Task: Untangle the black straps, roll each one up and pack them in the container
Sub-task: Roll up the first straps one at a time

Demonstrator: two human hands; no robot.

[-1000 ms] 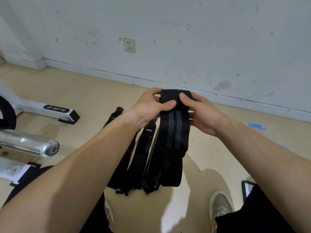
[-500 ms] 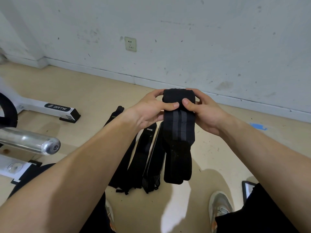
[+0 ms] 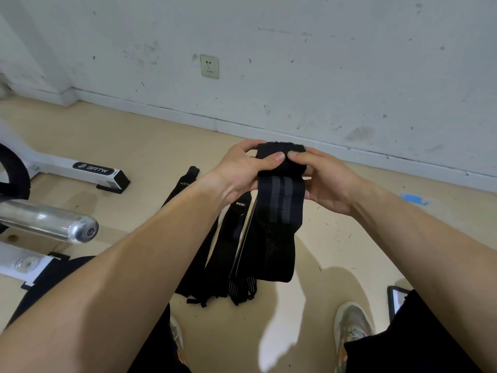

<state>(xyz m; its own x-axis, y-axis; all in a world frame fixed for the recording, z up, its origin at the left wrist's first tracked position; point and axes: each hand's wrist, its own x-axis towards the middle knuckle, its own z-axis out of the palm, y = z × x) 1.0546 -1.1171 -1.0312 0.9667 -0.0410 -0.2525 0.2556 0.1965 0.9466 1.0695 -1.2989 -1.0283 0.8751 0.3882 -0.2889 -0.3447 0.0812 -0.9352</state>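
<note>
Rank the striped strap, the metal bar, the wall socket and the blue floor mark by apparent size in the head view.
1. striped strap
2. metal bar, partly cut off by the frame
3. wall socket and blue floor mark: both small, too alike to rank

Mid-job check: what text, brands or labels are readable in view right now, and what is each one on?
"BRTW": on the white frame bar, left.
"XUEY", rest hidden: on the far-left strap on the floor.
White logo on the middle strap: too blurred to read.
The sticker at the bar's end: too small to read.
The held strap: grey stripes only, no text.
</note>
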